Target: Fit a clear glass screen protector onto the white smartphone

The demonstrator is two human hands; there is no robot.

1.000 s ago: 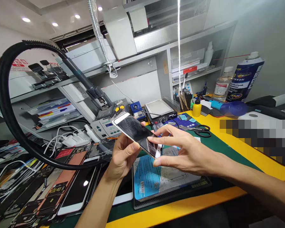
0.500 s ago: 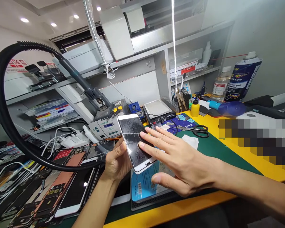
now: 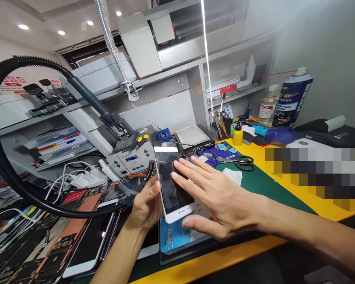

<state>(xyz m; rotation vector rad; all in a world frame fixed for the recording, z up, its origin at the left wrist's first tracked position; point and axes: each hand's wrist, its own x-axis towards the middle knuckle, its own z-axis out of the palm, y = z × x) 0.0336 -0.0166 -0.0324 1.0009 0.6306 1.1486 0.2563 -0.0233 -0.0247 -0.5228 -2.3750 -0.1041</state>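
Observation:
My left hand (image 3: 146, 203) grips a white smartphone (image 3: 170, 179) by its left edge and holds it screen-up above the bench. The dark screen looks smeared or scratched. Flat and with fingers stretched out, my right hand (image 3: 215, 197) lies beside the phone, its fingertips resting on the screen's right side. Under the phone lies a blue and white printed packet (image 3: 173, 236) on a black mat (image 3: 192, 250).
A thick black hose (image 3: 6, 165) arcs over the left. Phones and phone parts (image 3: 77, 232) pile up at lower left. A soldering station (image 3: 130, 159), a small hot plate (image 3: 192, 136), scissors (image 3: 239, 161), a yellow bottle (image 3: 238, 136), a spray can (image 3: 292, 98) and shelves stand behind.
The phone has turned from lying across to pointing away from me, more upright. My right hand let go of its end and now lies flat with fingertips on the screen.

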